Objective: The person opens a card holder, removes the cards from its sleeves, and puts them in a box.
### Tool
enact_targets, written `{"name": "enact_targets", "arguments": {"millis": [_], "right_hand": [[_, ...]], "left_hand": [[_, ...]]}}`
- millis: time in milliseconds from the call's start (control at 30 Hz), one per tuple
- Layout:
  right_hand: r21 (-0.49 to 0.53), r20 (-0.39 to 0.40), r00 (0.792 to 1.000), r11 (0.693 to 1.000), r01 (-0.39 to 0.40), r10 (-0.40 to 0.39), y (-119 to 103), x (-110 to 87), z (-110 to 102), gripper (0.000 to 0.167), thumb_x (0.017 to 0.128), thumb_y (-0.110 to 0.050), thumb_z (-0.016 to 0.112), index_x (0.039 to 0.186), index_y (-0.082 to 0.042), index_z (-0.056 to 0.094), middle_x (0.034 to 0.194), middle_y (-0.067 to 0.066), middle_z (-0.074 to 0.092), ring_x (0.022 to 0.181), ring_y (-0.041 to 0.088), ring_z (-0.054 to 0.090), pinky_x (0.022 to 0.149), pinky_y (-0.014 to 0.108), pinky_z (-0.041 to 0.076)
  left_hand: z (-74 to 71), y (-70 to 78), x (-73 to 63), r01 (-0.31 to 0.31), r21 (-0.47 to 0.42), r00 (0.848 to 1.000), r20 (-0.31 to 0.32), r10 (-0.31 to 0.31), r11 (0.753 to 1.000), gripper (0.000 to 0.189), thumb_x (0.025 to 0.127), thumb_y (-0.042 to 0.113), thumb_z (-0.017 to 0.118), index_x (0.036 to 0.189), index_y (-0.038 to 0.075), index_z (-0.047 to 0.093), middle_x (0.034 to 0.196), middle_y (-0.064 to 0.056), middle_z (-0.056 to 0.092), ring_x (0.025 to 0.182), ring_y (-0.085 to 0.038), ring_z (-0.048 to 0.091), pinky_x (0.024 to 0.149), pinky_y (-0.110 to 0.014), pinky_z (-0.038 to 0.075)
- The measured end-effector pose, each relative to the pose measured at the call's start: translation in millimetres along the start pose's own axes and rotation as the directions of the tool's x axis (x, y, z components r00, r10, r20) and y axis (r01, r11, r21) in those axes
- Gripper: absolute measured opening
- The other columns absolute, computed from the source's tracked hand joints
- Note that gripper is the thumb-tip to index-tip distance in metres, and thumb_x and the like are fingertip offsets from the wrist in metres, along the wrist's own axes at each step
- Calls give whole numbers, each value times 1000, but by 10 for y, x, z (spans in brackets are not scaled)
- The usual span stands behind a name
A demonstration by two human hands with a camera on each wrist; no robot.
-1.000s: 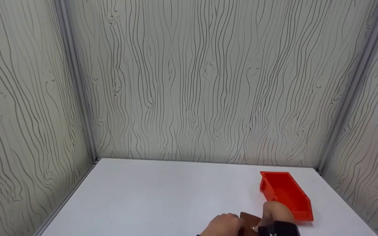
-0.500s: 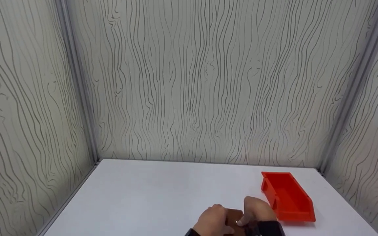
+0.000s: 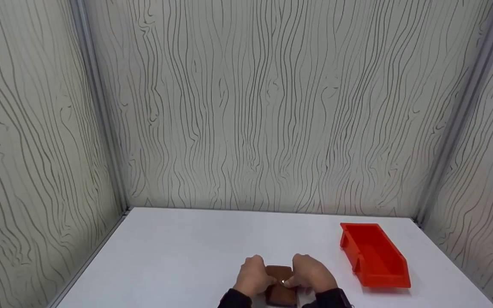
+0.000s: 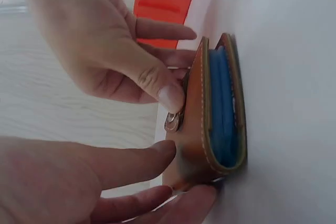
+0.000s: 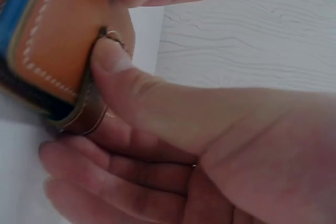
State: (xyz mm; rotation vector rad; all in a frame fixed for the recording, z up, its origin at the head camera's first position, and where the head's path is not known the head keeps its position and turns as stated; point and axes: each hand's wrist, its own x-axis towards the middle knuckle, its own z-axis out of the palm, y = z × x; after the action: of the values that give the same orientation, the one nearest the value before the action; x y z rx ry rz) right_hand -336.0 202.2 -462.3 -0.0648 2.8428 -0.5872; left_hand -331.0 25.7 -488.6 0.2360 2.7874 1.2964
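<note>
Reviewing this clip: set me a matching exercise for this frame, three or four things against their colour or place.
Things:
1. brown leather case
2. bin
3. lining
4. metal snap

Descriptions:
A. red, standing apart on the table
B. blue, showing at the case's open edge
C. held between left hand and right hand
D. under a thumb tip, on the flap

Pairs: 1-C, 2-A, 3-B, 4-D

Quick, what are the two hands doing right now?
Left hand: holds the brown wallet.
Right hand: holds the same wallet, thumb by its metal snap.
</note>
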Motion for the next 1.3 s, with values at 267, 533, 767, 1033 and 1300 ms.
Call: {"name": "enact_targets", "arguments": {"millis": [267,533,767,1033,1300], "right_hand": [[34,-24,999,998,46,-45,-146,15,117,24,90,-18,89,91,-3,71,72,7,66,60,20,66,58,34,61],[56,-16,997,996,72,-71,-149,14,142,22,92,-17,87,94,-2,72,75,7,67,63,20,65,59,33,59],[39,-30,995,995,96,-95,-171,18,146,22,92,-18,87,93,-2,72,73,6,68,63,19,67,58,31,55],[26,-13,997,997,70,-70,-173,13,124,24,93,-23,86,91,-3,73,74,4,66,66,18,62,61,32,51],[55,22,996,995,86,-87,-290,-25,135,35,93,-37,80,86,-5,69,68,3,57,60,18,51,55,30,37]], "left_hand": [[-165,-281,71,55,-72,998,3,-55,996,30,82,14,94,88,-3,70,78,-10,72,69,-19,68,65,-32,57],[-141,-594,169,84,-245,993,99,-62,966,32,87,27,91,69,5,75,51,2,66,39,-2,57,43,-16,48],[-128,-658,205,75,-257,995,87,-54,964,34,85,31,92,70,6,75,52,5,65,39,0,56,43,-14,46],[-114,-674,231,67,-223,997,49,-57,973,35,84,32,93,67,8,73,49,8,59,37,0,52,42,-13,42],[-121,-705,243,115,-204,991,87,-99,972,31,85,31,92,76,6,74,53,5,63,41,-2,55,46,-14,44]]}}
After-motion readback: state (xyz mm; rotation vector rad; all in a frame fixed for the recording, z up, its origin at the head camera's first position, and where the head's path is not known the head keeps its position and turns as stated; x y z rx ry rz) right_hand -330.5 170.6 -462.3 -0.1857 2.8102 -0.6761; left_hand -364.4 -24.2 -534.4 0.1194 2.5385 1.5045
